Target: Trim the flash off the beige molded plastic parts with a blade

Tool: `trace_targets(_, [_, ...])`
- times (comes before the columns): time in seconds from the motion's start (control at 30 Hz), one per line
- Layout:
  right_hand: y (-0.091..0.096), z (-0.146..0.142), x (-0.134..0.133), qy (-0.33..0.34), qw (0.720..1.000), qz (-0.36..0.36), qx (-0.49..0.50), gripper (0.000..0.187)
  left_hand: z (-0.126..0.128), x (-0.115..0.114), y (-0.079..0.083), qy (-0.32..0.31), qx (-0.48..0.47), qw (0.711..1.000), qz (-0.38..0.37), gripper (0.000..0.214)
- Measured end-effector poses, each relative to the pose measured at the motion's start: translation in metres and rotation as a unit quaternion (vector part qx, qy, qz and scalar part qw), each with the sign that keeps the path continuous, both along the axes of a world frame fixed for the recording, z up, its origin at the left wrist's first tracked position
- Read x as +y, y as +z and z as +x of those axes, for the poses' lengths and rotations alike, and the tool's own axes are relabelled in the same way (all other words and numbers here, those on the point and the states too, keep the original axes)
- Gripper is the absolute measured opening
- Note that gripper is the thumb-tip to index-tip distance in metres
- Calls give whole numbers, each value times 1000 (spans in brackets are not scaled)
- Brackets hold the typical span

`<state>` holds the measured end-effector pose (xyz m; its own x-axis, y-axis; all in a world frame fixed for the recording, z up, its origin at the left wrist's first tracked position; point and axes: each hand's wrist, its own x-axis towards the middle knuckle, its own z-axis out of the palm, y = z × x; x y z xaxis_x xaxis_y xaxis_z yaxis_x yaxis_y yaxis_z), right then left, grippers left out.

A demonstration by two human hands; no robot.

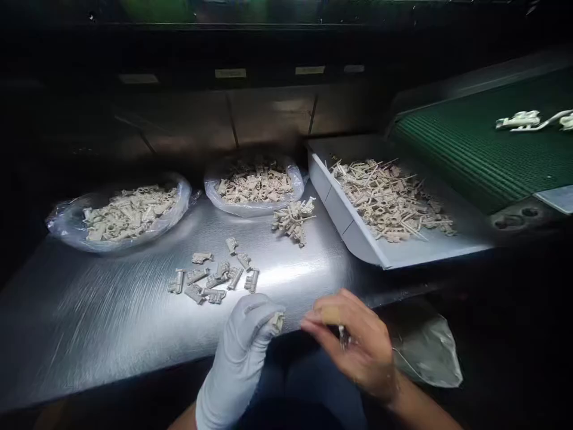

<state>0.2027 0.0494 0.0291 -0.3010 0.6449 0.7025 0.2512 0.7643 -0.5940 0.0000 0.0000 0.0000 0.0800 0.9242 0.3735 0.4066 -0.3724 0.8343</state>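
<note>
A white glove covers my left hand, whose fingers are closed around a small cream plastic part. Just to its right is my bare right hand, with thumb and fingertips pinched together and a band on one finger. Whatever the pinch holds is too small or blurred to make out; a small shiny item shows against the palm. Beyond my left hand, several loose plastic parts lie scattered on the metal table. A small heap of parts sits farther back.
Two plastic-lined containers of cream parts stand at the back left and centre. A grey tray piled with parts and thin sticks is at the right. Beyond it runs a green conveyor belt carrying a moulded piece. A plastic bag hangs lower right.
</note>
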Motion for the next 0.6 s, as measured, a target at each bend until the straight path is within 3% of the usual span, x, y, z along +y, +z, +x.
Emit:
trace_targets(0.03, [1,1,0,21,999,34,-27,7,0,1,1,-4,-2,1000,11,26])
trace_targets(0.13, [3,4,0,57,988,109,-98,24,1,4,2,-21,-10,1000,19,26])
trace_targets(0.23, [7,3,1,49,975,145,-159,35,1,4,1,-48,-21,999,-10,29])
trace_targets(0.3, [8,2,2,57,974,134,-174,36,1,4,2,-56,-37,997,-34,28])
trace_targets(0.4, [6,3,2,93,984,56,-140,31,2,4,6,-35,-110,986,-116,17])
trace_targets(0.47, [2,5,1,90,991,0,-95,17,1,5,9,-23,-203,952,-229,19])
trace_targets(0.53, [-2,6,-1,63,995,-43,-69,7,0,7,8,-39,-307,886,-346,36])
trace_targets(0.6, [-6,7,-2,33,994,-80,-63,8,-1,8,3,-72,-382,828,-403,47])
